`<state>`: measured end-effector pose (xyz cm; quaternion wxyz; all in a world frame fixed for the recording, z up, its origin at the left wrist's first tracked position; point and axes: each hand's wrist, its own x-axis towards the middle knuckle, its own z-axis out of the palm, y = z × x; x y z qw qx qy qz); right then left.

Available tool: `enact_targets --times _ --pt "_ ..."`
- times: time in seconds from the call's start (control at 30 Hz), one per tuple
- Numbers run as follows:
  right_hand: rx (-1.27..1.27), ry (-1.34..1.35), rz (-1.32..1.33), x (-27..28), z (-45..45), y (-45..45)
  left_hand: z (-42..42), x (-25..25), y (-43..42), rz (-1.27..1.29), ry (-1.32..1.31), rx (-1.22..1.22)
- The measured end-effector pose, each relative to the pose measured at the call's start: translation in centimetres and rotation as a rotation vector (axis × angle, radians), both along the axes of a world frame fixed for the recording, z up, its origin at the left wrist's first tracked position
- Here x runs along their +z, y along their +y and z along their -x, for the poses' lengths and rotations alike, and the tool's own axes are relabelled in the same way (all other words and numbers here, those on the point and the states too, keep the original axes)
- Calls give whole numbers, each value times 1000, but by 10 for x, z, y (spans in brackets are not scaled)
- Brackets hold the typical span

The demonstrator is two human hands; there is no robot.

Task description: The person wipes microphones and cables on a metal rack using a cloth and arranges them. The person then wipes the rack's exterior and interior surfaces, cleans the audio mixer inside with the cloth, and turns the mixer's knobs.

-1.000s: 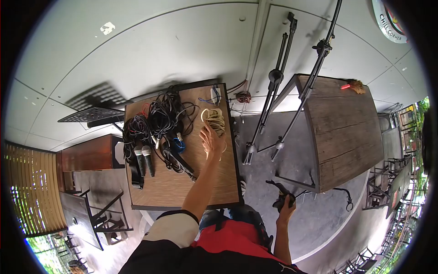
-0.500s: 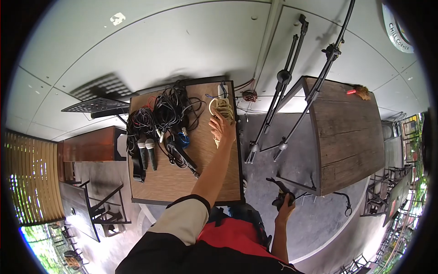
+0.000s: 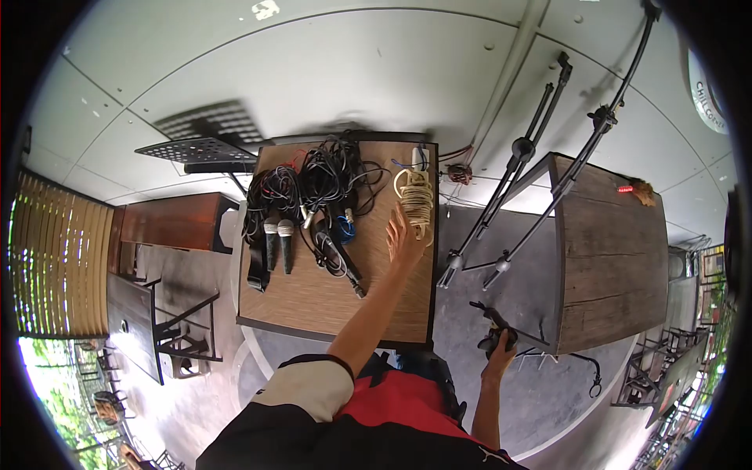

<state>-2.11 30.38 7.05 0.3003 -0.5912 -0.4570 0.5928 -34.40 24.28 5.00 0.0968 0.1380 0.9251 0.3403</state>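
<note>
On the brown table (image 3: 329, 312) a coiled beige cable (image 3: 417, 205) lies near the right edge. My left hand (image 3: 405, 239) is at the near end of this coil, fingers stretched out and open; whether the fingertips touch it I cannot tell. My right hand (image 3: 501, 359), low beside the table, is closed around a black clamp-like piece (image 3: 495, 325) with a thin arm; its exact kind is unclear. Two microphones (image 3: 278, 235) lie on the table's left part, by tangled black cables (image 3: 329, 172). A blue coil (image 3: 345, 229) and a black cable with a plug (image 3: 341, 262) lie nearby.
Black microphone stands (image 3: 526, 153) rise between this table and a dark wooden table (image 3: 611, 266) on the right. A perforated music stand (image 3: 200, 150) stands at the back left. A white power strip (image 3: 421, 159) is behind the beige coil. A panelled wall (image 3: 352, 78) closes off the back.
My left hand has slid off the top of the beige coil to its near end, with the fingers straighter. The right hand still holds the black piece. The view has shifted left.
</note>
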Motion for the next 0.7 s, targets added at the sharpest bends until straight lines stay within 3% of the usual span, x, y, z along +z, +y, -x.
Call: enact_targets --times 0.17,0.23,0.33,0.4,0.47,0.57,0.67,0.7 --pt "32 13 23 15 12 -6 -18 28 -69 -214 93 7" --pt "37 -18 -31 6 14 -11 -22 18 -108 -281 304 68" --pt "29 -15 -31 8 23 -24 -18 8 -149 -248 395 398" --pt "54 19 -42 12 31 -37 -3 -3 -162 -293 386 473" --pt "16 48 -78 15 41 -55 5 -7 -166 -288 36 549" --pt "26 27 -18 16 54 -86 -8 5 -149 -239 -1 583" --pt "20 14 -45 -2 61 -111 -34 -7 -139 -220 -74 358" --pt "59 19 -60 8 67 -117 -37 2 -137 -224 -240 293"
